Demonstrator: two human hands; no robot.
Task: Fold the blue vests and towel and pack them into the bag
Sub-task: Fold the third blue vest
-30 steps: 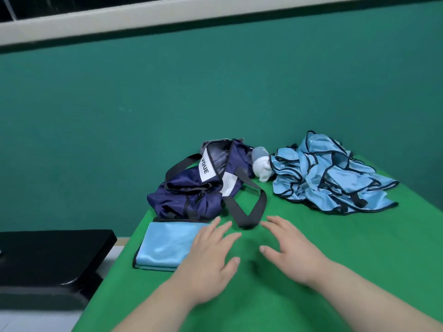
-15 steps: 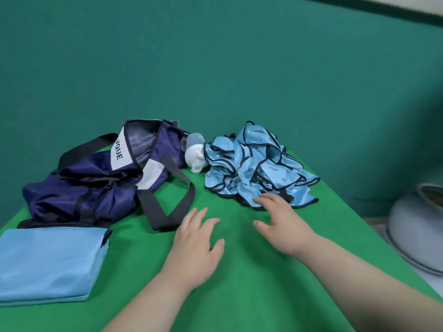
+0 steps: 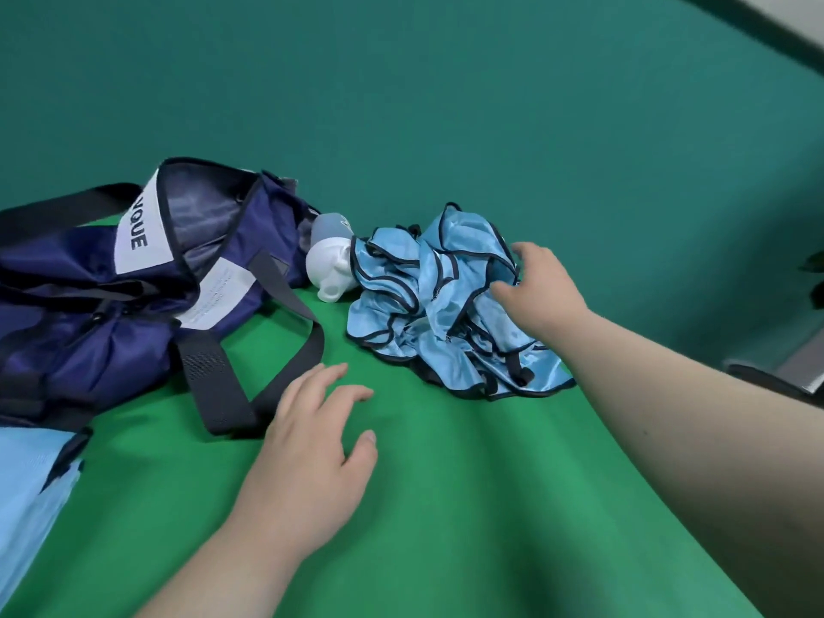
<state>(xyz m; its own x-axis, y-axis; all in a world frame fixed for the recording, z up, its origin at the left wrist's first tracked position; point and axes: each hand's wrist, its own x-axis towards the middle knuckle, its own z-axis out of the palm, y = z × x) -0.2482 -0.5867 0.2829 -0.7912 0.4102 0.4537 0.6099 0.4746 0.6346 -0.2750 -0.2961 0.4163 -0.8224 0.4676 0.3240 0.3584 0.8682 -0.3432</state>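
My right hand (image 3: 546, 296) rests on top of the crumpled heap of shiny light-blue vests with dark piping (image 3: 414, 301). Its fingers are spread and loosely bent, pinching nothing yet. My left hand (image 3: 307, 443) lies open and flat on the green tablecloth (image 3: 468, 506), holding nothing. The black webbing strap (image 3: 267, 363) of the navy fabric bag (image 3: 111, 314) is just past its fingertips.

The vests look tangled together, so if I lift one, I judge the whole heap may come with it. The white bottle with a grey cap (image 3: 332, 269), beyond my right thumb, sits against the heap, and a drag could roll it. The cloth looks slick, so a loose grip may slip. The folded pale-blue towel (image 3: 26, 497) lies left of my left wrist.
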